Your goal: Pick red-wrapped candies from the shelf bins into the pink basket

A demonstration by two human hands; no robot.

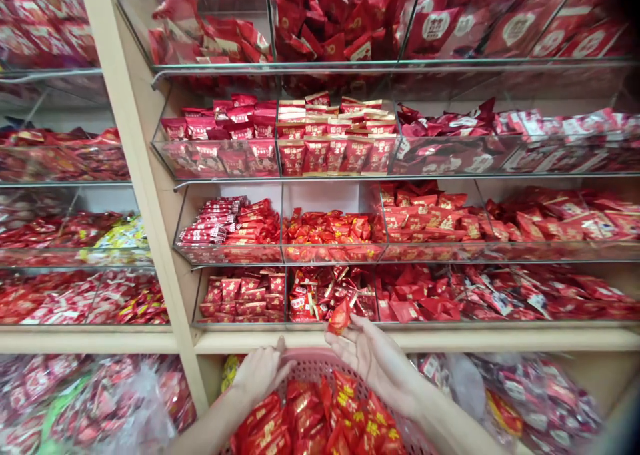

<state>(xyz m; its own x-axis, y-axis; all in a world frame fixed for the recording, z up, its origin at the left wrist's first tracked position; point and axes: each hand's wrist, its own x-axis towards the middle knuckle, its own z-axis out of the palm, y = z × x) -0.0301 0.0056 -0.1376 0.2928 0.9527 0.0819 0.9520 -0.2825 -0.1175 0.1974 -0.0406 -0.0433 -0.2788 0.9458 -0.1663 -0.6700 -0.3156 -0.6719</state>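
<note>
A pink plastic basket (320,355) with small holes in its wall is filled with red wrapped snack packets (310,408), some with yellow print. My left hand (257,375) grips the basket's far left rim, its thumb on the inner side; its other fingers are partly hidden. Above the far rim, my right hand (367,355) pinches a small red packet (340,317) between thumb and fingertips, the palm turned partly upward. That packet is in front of a bottom-row compartment holding red and gold packets (333,285).
Clear-fronted bins (333,251) of red packets line several shelf levels ahead. A wooden upright (145,175) divides them from more bins at left. The wooden ledge (500,339) runs behind my hands. Below it are plastic bags of packets (540,401) at right and bagged packets (115,401) at left.
</note>
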